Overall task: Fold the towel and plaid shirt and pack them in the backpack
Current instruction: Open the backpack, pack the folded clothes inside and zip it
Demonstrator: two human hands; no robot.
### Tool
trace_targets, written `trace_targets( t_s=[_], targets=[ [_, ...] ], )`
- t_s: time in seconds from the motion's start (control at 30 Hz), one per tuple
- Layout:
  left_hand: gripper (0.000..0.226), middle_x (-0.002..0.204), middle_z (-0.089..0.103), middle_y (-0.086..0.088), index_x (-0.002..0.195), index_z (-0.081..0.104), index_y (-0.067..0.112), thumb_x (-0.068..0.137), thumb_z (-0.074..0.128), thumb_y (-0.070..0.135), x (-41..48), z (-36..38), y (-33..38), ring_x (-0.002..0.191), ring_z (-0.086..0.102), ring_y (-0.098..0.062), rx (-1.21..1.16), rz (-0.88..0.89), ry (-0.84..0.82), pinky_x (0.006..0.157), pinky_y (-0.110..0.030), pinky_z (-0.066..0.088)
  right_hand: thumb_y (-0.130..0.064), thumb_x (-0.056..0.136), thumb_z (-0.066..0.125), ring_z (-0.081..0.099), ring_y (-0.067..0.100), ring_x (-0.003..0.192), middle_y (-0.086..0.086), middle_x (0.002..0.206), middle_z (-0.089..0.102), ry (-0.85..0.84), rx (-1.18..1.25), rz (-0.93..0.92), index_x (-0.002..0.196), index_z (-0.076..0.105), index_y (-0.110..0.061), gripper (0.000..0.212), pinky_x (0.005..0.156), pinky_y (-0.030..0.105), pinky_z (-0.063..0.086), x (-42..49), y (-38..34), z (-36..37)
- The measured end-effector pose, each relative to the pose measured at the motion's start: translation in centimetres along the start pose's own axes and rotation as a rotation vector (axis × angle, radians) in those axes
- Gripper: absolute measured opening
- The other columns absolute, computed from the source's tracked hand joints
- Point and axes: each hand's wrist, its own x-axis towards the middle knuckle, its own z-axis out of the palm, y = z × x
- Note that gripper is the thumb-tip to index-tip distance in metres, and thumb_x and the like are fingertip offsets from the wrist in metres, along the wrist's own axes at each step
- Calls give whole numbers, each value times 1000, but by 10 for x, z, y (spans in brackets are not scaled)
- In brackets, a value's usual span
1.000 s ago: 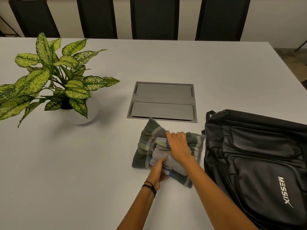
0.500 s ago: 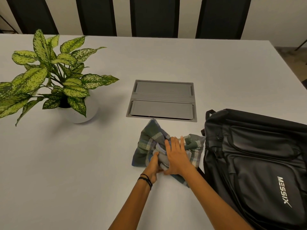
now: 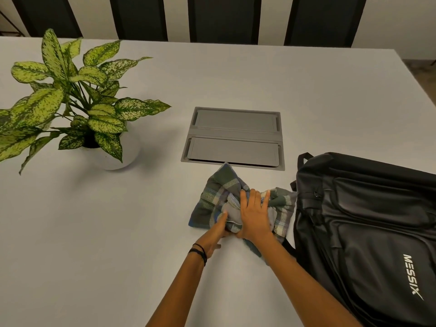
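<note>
plaid shirt (image 3: 212, 199), towel (image 3: 232, 214) inside, under flat right hand (image 3: 254, 218), fingers straight; left hand (image 3: 213, 236) at near edge, grip unclear.

Backpack (image 3: 368, 232) runs off right and bottom edges. Towel (image 3: 232, 214) mostly covered by right hand (image 3: 256, 215) and plaid shirt (image 3: 212, 197); left hand (image 3: 215, 234) fingers hidden under the cloth.

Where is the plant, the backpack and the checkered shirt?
plant (image 3: 35, 107), head view, on a big spotted leaf.
backpack (image 3: 377, 232), head view, on its black front panel.
plaid shirt (image 3: 212, 197), head view, on the left part, beside the hands.
</note>
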Motion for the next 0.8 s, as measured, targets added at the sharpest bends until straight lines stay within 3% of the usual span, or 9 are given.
trace_targets(
  t_s=[0.1,0.17,0.23,0.37,0.5,0.6,0.8],
  targets=[
    [70,142,41,-8,142,34,16,92,15,61,-1,-18,-15,130,40,-24,-22,11,-1,95,-42,44,-66,62,68,14,40,138,25,149,14,27,-13,-6,145,-3,-4,127,107,63,-8,3,0,3],
    [72,131,51,-9,131,48,12,91,16,63,0,-26,-24,118,51,-24,-119,4,0,85,-39,52,-68,62,67,20,39,136,25,146,21,61,-14,-7,146,2,-4,124,108,62,-4,6,0,5],
    [74,125,58,-13,121,55,10,91,14,63,3,-26,-29,113,57,-25,-174,-3,-9,83,-38,53,-72,58,66,32,39,130,26,138,35,95,-12,10,145,15,-4,122,110,61,2,7,-1,7],
    [70,118,63,-15,126,49,8,94,14,59,9,-8,-34,110,59,-26,-323,23,-27,89,-41,51,-81,30,68,58,38,99,25,102,61,192,54,74,124,54,-2,124,103,60,30,7,-1,16],
    [71,120,58,-14,130,43,7,94,11,58,13,9,-32,114,54,-27,-472,65,-2,90,-39,48,-79,26,71,59,37,91,23,94,61,275,106,91,118,57,-1,121,100,60,34,4,0,19],
    [69,120,57,-13,129,45,12,93,12,60,14,17,-31,115,53,-28,-516,101,20,86,-37,49,-79,24,71,60,37,89,23,92,61,282,172,113,117,49,-1,123,102,60,27,1,-1,20],
    [54,104,63,-2,120,48,25,92,17,59,8,22,-30,98,58,-18,-502,186,50,86,-32,48,-80,33,68,60,36,99,20,103,61,333,246,148,120,41,-5,119,104,55,18,-11,-4,15]
  ],
)
